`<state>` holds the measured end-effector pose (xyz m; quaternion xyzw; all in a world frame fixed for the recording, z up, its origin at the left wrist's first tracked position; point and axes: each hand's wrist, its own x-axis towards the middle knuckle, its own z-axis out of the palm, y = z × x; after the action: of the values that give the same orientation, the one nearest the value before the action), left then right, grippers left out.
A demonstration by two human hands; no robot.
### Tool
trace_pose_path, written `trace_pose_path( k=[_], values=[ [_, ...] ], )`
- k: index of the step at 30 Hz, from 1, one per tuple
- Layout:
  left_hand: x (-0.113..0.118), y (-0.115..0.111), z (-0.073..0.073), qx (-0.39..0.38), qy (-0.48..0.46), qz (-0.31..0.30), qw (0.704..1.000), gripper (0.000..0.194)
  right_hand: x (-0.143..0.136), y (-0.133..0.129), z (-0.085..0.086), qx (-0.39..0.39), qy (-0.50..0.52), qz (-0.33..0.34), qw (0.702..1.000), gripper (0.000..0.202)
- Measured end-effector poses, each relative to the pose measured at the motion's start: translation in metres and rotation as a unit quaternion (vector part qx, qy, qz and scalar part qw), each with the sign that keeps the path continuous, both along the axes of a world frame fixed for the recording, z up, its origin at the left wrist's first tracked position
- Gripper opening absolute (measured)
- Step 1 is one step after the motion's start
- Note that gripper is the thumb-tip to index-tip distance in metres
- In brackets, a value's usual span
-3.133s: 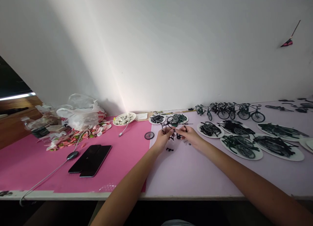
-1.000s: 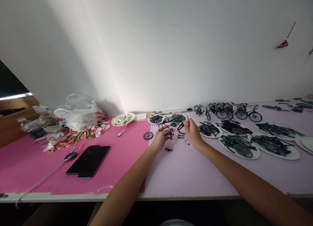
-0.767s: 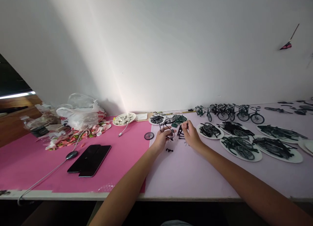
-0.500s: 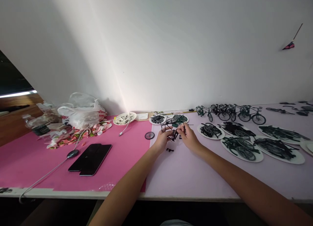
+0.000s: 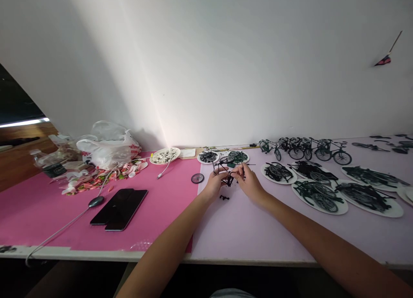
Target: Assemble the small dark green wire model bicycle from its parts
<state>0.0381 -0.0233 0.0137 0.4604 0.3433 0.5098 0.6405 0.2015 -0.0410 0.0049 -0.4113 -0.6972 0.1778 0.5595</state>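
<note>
A small black toy bicycle frame (image 5: pixel 229 179) is held up over the pale part of the table. My left hand (image 5: pixel 214 184) is closed round its left side. Thumb and fingers of my right hand (image 5: pixel 249 182) pinch at its right side; what exactly they hold there is too small to make out. On the table just below the hands lies a small black part (image 5: pixel 224 198). A loose black wheel (image 5: pixel 197 178) rests left of my left hand, on the pink sheet. Behind the hands are two white plates of bicycle parts, one with black pieces (image 5: pixel 209 157), one with dark green ones (image 5: pixel 238 157).
Upright toy bicycles (image 5: pixel 332 152) stand at the back right, behind several part-filled plates (image 5: pixel 343 210). Two dark phones or tablets (image 5: pixel 124 210), a cable with a black puck (image 5: pixel 96 201), plastic bags (image 5: pixel 111 152) and a plate of pale pieces (image 5: pixel 165 156) are on the left.
My right hand has shifted slightly left, closer to the bicycle frame and my left hand. My left hand has barely moved.
</note>
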Motion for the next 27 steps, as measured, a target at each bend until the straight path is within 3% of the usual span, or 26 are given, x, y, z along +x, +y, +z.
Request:
trace_pose_path(
  k=[14, 27],
  values=[
    [0.0005, -0.0035, 0.0022, 0.007, -0.001, -0.030, 1.000, 0.040, 0.0002, -0.0019, 0.0049, 0.054, 0.013, -0.026, 0.998, 0.039],
    [0.0002, -0.0056, 0.0054, -0.005, -0.011, -0.011, 1.000, 0.046, 0.0035, -0.0029, 0.0094, 0.006, 0.000, -0.011, 1.000, 0.041]
  ],
)
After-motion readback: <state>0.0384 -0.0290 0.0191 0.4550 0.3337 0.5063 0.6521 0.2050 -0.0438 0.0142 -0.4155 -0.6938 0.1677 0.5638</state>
